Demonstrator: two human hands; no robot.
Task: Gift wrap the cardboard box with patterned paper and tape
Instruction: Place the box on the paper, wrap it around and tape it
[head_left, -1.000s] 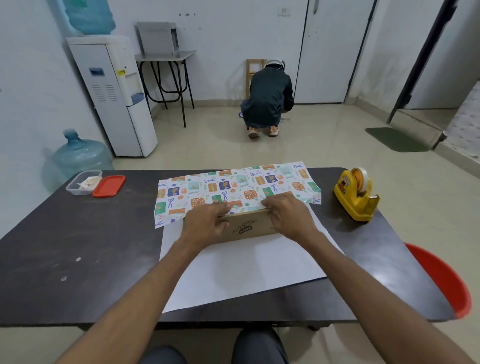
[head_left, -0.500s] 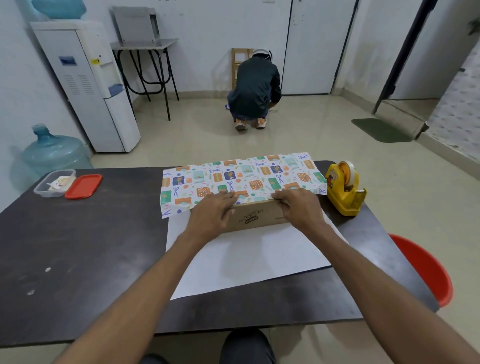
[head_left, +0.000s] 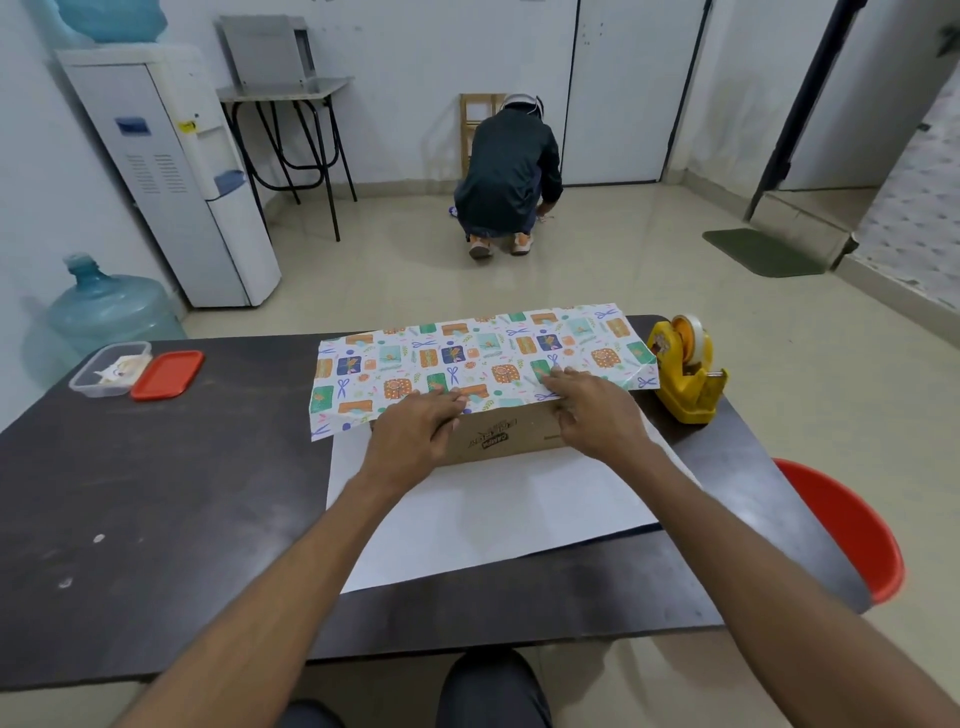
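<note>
Box (head_left: 501, 441) sits near the table's (head_left: 156, 493) far edge, paper (head_left: 483, 358) flap over its top. Your left hand (head_left: 415, 434) and right hand (head_left: 597, 415) press it flat-fingered, gripping nothing. Pull taut, crease the edge, then tape.

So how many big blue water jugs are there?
2. The upper jug sits on top of the white water dispenser at the far left; the floor jug stands beside the dispenser, past the table's left end. More could be out of view.
</note>
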